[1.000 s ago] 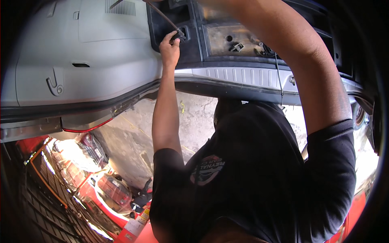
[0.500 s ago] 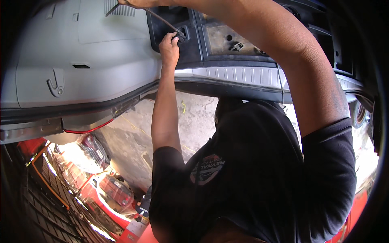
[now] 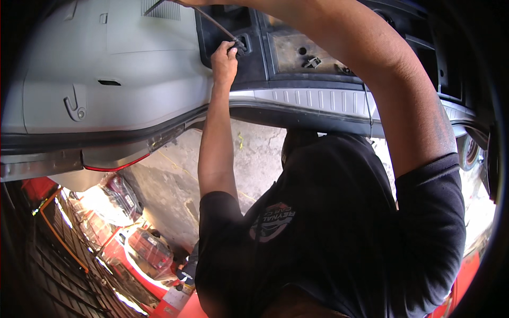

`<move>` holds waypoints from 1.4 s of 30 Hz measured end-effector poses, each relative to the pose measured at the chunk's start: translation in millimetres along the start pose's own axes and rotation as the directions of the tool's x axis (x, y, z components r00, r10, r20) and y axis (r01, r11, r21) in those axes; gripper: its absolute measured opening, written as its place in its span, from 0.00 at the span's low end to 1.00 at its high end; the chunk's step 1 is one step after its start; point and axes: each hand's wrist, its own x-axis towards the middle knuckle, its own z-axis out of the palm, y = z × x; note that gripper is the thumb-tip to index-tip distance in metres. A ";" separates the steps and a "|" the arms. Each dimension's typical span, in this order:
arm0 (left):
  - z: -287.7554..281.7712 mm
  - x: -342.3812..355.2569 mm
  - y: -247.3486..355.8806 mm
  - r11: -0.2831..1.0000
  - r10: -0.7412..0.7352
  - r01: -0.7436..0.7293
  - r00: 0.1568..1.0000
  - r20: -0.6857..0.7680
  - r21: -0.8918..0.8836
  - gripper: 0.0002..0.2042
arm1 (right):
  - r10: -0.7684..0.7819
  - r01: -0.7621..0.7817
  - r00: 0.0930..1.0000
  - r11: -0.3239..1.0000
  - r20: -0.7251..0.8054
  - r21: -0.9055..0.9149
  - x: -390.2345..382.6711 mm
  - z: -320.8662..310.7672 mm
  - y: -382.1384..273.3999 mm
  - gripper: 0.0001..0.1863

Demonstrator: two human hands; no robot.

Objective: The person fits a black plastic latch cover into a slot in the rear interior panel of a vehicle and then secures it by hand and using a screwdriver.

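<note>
My left hand pinches a small black fitting beside a recess in the dark plastic panel of a vehicle's cargo area. A thin metal rod runs from that fitting up to the top edge, where my right hand is closed on it, mostly cropped. A dark bent end of metal shows left of that hand, over a vent in the pale grey trim.
A metal tray area with a hole and a loose clip lies right of the dark panel. A ribbed sill borders the opening above the concrete floor. Red vehicles and part of a co-worker show at lower left.
My right hand has dipped slightly into view at the top edge since a second ago. My left hand stays on the fitting. The co-worker at lower left is less visible.
</note>
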 end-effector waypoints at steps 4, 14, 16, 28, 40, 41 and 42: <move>-5.1 -3.2 -7.2 0.999 0.048 -0.047 0.999 -0.009 0.018 0.08 | 0.091 -0.130 0.975 0.973 0.205 0.188 2.2 -18.5 15.0 0.14; -8.7 -5.6 4.3 0.984 0.167 -0.165 0.986 -0.028 0.067 0.08 | 0.454 -0.476 0.878 0.797 0.152 0.372 -31.9 3.5 62.5 0.17; 1.7 -3.6 4.9 0.978 0.199 -0.197 0.980 -0.023 0.070 0.08 | 0.410 -0.416 0.909 0.874 0.076 0.252 -27.4 21.7 73.4 0.16; -8.1 6.1 -8.3 0.970 0.237 -0.237 0.971 0.005 0.055 0.07 | 0.419 -0.407 0.907 0.849 0.038 0.337 -46.6 -53.9 58.3 0.18; -6.1 37.5 -20.6 0.995 0.035 -0.050 0.983 0.180 0.082 0.07 | 0.486 -0.368 0.873 0.723 -0.052 0.585 -139.8 -88.8 25.6 0.13; -3.8 40.2 -22.0 0.998 -0.017 0.005 0.980 0.198 0.063 0.08 | 0.487 -0.370 0.872 0.723 -0.051 0.583 -144.9 -88.7 24.8 0.13; -0.9 42.3 -23.3 0.998 -0.016 0.004 0.980 0.200 0.061 0.08 | 0.452 -0.293 0.873 0.789 -0.186 0.540 -150.0 -87.1 22.8 0.13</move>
